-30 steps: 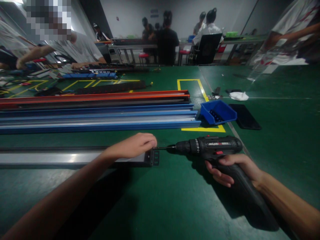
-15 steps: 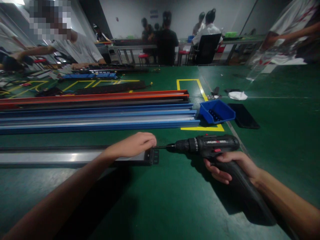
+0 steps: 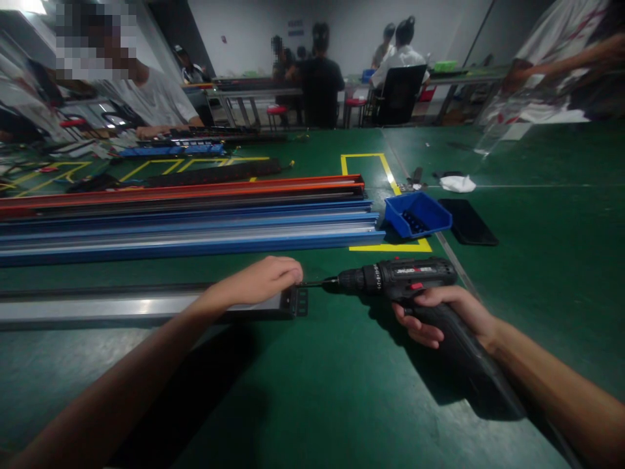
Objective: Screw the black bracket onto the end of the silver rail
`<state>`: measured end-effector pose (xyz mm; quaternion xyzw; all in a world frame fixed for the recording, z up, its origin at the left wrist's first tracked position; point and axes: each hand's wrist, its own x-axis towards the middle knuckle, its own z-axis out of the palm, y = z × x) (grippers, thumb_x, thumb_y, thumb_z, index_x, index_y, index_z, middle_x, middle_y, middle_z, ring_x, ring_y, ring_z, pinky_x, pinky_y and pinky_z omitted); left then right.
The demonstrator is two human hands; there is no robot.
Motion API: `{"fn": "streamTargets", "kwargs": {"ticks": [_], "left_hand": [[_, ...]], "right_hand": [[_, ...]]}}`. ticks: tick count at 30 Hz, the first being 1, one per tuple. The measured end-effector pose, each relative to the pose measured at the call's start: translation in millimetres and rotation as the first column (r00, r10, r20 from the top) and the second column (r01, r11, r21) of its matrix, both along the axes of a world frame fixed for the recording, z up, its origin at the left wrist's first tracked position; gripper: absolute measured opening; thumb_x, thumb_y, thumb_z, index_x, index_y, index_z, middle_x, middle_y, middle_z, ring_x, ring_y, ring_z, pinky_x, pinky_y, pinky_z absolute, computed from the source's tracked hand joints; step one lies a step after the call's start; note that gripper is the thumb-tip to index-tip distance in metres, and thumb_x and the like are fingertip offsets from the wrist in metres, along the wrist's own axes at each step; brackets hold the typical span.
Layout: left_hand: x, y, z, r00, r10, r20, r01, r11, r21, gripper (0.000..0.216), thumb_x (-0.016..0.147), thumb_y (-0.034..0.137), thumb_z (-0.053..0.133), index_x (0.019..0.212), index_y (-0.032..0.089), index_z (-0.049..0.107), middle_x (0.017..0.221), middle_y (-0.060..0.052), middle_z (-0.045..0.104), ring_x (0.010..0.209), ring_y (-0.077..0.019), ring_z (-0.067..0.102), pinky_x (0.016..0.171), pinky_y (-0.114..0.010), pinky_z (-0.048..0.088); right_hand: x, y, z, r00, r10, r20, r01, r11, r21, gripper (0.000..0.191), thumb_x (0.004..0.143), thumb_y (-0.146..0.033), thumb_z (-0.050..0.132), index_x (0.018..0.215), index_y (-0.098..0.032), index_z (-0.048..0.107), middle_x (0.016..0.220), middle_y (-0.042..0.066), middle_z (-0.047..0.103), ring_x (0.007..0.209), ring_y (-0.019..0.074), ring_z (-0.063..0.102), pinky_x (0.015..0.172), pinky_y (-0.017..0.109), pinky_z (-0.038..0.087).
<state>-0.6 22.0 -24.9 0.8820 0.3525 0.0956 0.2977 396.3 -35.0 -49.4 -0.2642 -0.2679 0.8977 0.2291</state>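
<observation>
My right hand (image 3: pixel 439 312) is wrapped around the handle of a black cordless drill (image 3: pixel 415 273), one finger near the trigger. The drill points left, and its long thin bit (image 3: pixel 315 283) reaches the end of a dark-edged, silver metal channel (image 3: pixel 146 306) lying on the green table. Over that end lies my left hand (image 3: pixel 266 280), its fingers curled together beside the bit's tip. Whatever they hold is hidden. A small black end plate with square holes (image 3: pixel 302 302) sticks out past the channel, just below my left fingertips.
Behind the channel lie several blue rails (image 3: pixel 293 238) and an orange rail (image 3: pixel 293 186). A blue bin (image 3: pixel 424 225) with small dark parts stands right of them, next to a black phone-like slab (image 3: pixel 471 223). Co-workers sit and stand beyond the table (image 3: pixel 547 273).
The drill and my right hand sit slightly higher and farther left in the picture; the whole view has shifted a little too. The bit stays at the channel's end, my left hand beside it.
</observation>
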Motion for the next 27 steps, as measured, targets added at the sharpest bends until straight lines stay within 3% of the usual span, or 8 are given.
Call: {"fn": "streamTargets", "kwargs": {"ticks": [27], "left_hand": [[1.8, -0.5, 2.1, 1.000, 0.002, -0.003, -0.002, 1.000, -0.013, 0.036, 0.113, 0.034, 0.039, 0.092, 0.019, 0.065, 0.094, -0.001, 0.067, 0.088, -0.0164, 0.061, 0.084, -0.028, 0.044]], "right_hand": [[1.2, -2.7, 0.1, 0.999, 0.005, 0.037, -0.006, 1.000, 0.027, 0.031, 0.087, -0.031, 0.074, 0.101, -0.004, 0.078, 0.077, 0.006, 0.068, 0.049, 0.0070, 0.054, 0.052, 0.020, 0.054]]}}
